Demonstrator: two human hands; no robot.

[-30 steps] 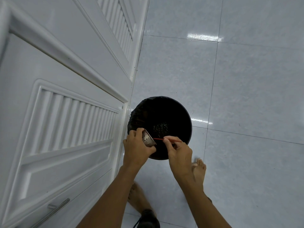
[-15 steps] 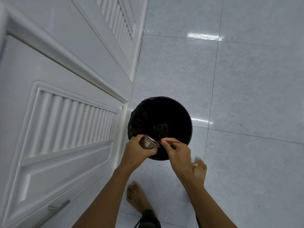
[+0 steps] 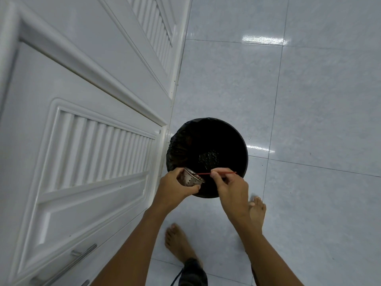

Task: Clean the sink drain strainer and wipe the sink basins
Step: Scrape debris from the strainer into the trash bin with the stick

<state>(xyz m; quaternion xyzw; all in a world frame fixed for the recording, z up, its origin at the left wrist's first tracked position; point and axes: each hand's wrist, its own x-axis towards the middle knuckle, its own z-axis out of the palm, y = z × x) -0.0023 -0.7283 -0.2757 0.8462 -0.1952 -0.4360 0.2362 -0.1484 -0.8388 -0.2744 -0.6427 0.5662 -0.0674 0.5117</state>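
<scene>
Head view, looking straight down: the left hand (image 3: 175, 188) grips the sink drain strainer (image 3: 190, 179), a small perforated metal cup. The fingers curl round its far side and the thumb wraps under its near side. The strainer is tipped on its side with the open mouth facing right, held in the air over the near-left edge of the black bin (image 3: 245, 155). The right hand (image 3: 228, 186) is just beside it on the right and pinches a thin red stick (image 3: 220, 172) between thumb and forefinger; the other fingers are curled in loosely under the palm. The stick lies about level, its left tip at the strainer's mouth and its right end poking out past the knuckles over the bin opening. Cannot tell if the tip touches the metal or what is inside the cup. The hands are close but not touching. The bin is round, lined with a black bag, and stands on the floor against the corner of a white cabinet (image 3: 86, 162). A small clump of dark speckled debris (image 3: 208, 157) sits at its bottom. The cabinet fills the left side, with louvred panel doors and a metal bar handle (image 3: 70, 262) low down. The floor (image 3: 321, 112) is pale glossy tile with light reflections. Two bare feet stand on it, the left foot (image 3: 179, 242) between the forearms and the right foot (image 3: 257, 212) partly hidden behind the right wrist. A dark object (image 3: 192, 273) sits at the bottom edge, too unclear to name.
</scene>
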